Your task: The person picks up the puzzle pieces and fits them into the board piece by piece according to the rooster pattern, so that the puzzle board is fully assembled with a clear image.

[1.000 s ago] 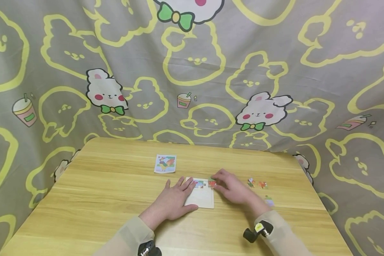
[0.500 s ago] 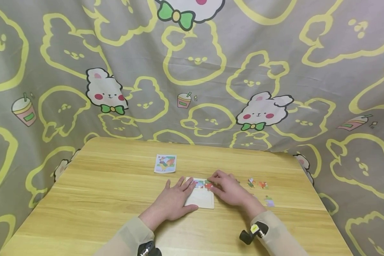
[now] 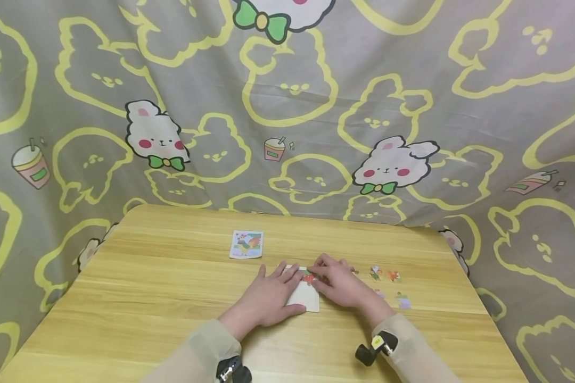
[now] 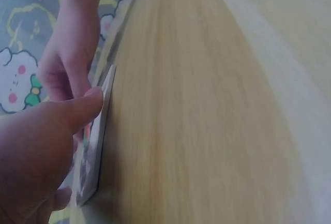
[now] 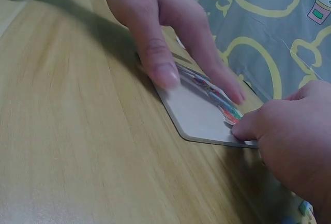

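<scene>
A square white puzzle board [image 3: 304, 299] lies on the wooden table. My left hand [image 3: 273, 298] rests flat across its left part, fingers spread, thumb along the front edge. In the left wrist view, the left thumb [image 4: 88, 107] lies over the board's side. My right hand [image 3: 342, 282] pinches a red-and-green puzzle piece [image 3: 309, 277] at the board's upper right, thumb and forefinger at its edges. The right wrist view shows a row of joined pieces [image 5: 207, 87] along the board's far side, with the right thumb [image 5: 245, 128] at its red end. My left fingers cover part of that row.
Several loose puzzle pieces [image 3: 393, 276] lie right of the right hand, including a purple-and-green one [image 3: 403, 300]. Behind the board, to the left, is a small picture card of a rooster [image 3: 246, 244]. A patterned curtain [image 3: 297, 138] hangs beyond the table [image 3: 148, 276].
The right hand has brought the red piece leftward against the row on the board. My left hand has slid right, its fingers now over the pieces.
</scene>
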`<state>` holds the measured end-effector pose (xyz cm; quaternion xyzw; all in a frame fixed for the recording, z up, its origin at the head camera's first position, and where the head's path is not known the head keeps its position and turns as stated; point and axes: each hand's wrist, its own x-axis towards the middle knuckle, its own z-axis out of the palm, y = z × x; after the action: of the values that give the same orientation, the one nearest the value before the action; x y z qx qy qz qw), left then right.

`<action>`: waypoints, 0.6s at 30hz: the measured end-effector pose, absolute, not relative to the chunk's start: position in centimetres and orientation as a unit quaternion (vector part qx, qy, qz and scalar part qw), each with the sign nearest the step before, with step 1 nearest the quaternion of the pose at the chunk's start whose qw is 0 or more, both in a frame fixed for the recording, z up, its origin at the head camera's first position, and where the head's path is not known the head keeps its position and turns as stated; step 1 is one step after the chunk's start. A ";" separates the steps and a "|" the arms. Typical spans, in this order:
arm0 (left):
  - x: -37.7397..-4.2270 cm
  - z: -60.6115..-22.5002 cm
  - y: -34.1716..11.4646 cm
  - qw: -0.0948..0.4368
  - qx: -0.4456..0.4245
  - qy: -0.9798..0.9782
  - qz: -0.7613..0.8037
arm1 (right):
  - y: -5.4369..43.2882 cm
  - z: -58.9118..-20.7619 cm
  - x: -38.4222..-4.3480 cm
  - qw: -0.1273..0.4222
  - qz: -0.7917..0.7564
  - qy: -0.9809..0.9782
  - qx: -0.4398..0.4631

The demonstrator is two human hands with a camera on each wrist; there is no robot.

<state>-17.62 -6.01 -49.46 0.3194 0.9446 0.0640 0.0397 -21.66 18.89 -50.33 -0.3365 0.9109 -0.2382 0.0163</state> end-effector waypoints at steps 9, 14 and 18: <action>-17.8 -49.6 -4.8 0.047 0.318 0.946 0.044 | 19.0 -50.7 -21.8 0.010 -0.248 0.908 -0.337; -17.7 -49.4 -4.6 0.051 0.316 0.946 0.045 | 19.2 -50.9 -21.9 0.003 -0.257 0.906 -0.337; -17.8 -49.5 -4.5 0.051 0.315 0.947 0.038 | 19.0 -51.2 -21.9 -0.006 -0.267 0.906 -0.329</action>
<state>-17.78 -4.52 -49.46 0.3151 0.9470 0.0379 0.0508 -21.86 18.99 -51.19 -0.3291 0.9059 -0.2665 -0.0063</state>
